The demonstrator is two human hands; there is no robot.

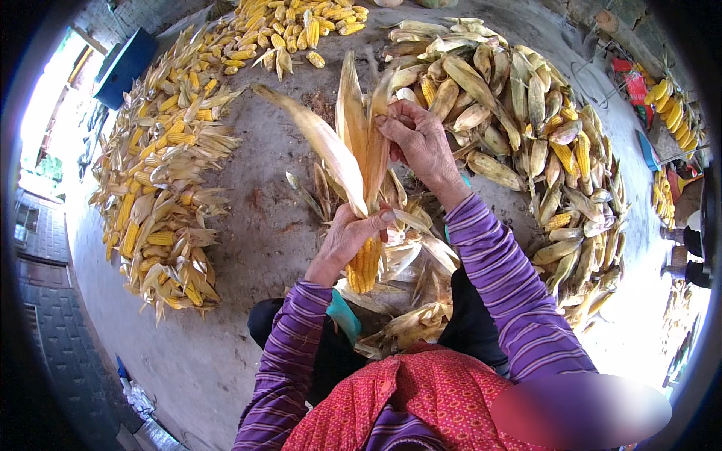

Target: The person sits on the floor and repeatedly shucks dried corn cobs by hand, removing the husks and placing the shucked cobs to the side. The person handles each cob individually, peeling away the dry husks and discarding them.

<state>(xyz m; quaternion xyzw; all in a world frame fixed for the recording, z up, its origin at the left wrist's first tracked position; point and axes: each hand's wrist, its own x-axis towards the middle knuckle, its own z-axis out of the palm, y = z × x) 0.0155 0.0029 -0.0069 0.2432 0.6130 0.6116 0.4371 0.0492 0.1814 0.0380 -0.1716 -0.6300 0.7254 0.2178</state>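
My left hand grips a yellow ear of corn around the base of its husk, with the kernels pointing down towards me. Dry husk leaves stand up from the ear, and one long pale leaf bends out to the left. Between thumb and fingers, my right hand pinches an upright brown husk leaf near its upper part. Loose husks lie on the ground below the ear, between my knees.
Unhusked ears lie in a big heap to the right. Ears with husks peeled back form a long pile on the left, and bare yellow ears lie at the far side. Bundled corn hangs at far right. A dark blue box stands far left.
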